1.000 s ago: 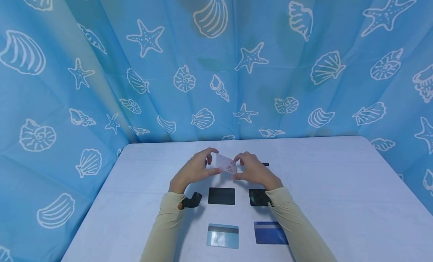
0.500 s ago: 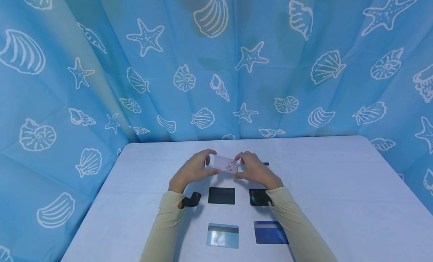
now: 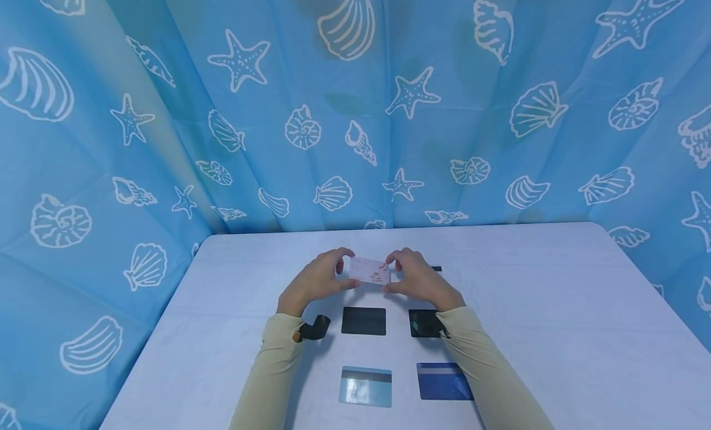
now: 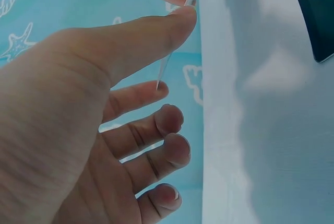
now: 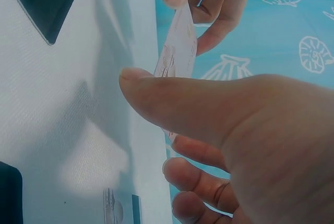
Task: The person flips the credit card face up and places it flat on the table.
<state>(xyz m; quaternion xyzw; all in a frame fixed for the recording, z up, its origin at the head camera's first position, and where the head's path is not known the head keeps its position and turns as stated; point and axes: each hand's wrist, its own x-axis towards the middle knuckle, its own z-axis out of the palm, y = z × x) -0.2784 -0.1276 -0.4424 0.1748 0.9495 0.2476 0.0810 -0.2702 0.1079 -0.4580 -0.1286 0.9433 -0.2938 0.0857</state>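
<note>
A pale pinkish-white card (image 3: 369, 271) with a small reddish print is held up above the far part of the table. My left hand (image 3: 319, 276) pinches its left end between thumb and index finger; in the left wrist view that card (image 4: 164, 67) appears almost edge-on, and the other fingers curve loosely below. At the opposite end, my right hand (image 3: 416, 278) holds the card between thumb and fingers. In the right wrist view the printed face of the card (image 5: 180, 46) shows, partly covered by my right thumb (image 5: 172, 96).
On the white table (image 3: 555, 306) lie a black card (image 3: 363, 321), a dark card (image 3: 423, 324) partly under the right sleeve, a light blue card (image 3: 365, 387) and a dark blue card (image 3: 443, 382). A dark strip (image 3: 437, 269) shows behind the right hand. A seashell curtain (image 3: 355, 109) hangs behind.
The card has tilted and levelled a little, its left end coming slightly lower and its printed face showing more fully. Both hands keep their hold and barely move.
</note>
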